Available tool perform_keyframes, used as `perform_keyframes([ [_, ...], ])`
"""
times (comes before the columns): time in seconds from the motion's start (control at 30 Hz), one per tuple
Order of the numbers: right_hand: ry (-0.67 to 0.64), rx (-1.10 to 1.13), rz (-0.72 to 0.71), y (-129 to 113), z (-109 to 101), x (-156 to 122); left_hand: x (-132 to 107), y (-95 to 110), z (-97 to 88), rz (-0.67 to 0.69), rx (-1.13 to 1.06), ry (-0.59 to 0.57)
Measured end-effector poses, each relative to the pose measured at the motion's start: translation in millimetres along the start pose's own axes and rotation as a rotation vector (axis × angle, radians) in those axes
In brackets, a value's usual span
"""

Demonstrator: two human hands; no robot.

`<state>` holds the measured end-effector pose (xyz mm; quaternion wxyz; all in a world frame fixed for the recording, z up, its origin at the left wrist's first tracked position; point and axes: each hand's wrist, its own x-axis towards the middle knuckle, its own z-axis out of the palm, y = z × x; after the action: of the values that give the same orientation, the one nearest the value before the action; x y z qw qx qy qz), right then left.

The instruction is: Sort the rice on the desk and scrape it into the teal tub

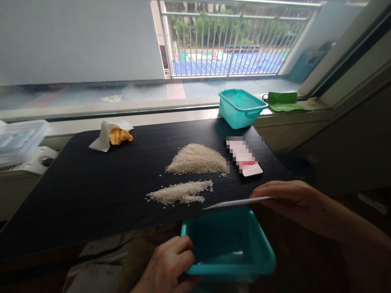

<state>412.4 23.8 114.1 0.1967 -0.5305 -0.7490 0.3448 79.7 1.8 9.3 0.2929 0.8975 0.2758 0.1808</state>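
Teal plastic bin [262, 244] hangs just below the black table's [91, 183] near edge. My left hand [168, 264] grips its near-left rim, fingers curled over. My right hand [290, 199] pinches a thin white card [235, 202], seen edge-on, level at that edge above the bin. On the table: small strip of rice [181, 192] nearest the edge, larger rice heap [197, 159] behind it, phone [244, 156] at the right side. Second teal bin [241, 108] sits past the far edge.

Left grip [171, 264], near and low, is curled closed, knuckles up; right grip [290, 199] points leftward, fingers pinched flat, forearm outstretched.
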Motion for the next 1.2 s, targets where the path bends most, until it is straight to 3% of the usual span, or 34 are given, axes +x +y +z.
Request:
perform_keyframes([
  [0.3,0.047,-0.07,-0.004,4.7,5.0,19.1,-4.3,-1.5,-0.2,0.002,0.012,0.004],
  [0.77,-0.004,-0.036,0.02,2.7,3.5,14.9,-5.0,-1.0,-3.1,-0.005,-0.001,0.003],
  [1.1,0.083,-0.03,0.058,5.4,3.9,10.6,-7.6,-0.2,-4.0,-0.017,-0.01,0.021],
  [1.2,0.055,-0.031,0.047,6.1,5.0,10.4,-7.4,0.4,-4.8,-0.02,-0.022,0.023],
])
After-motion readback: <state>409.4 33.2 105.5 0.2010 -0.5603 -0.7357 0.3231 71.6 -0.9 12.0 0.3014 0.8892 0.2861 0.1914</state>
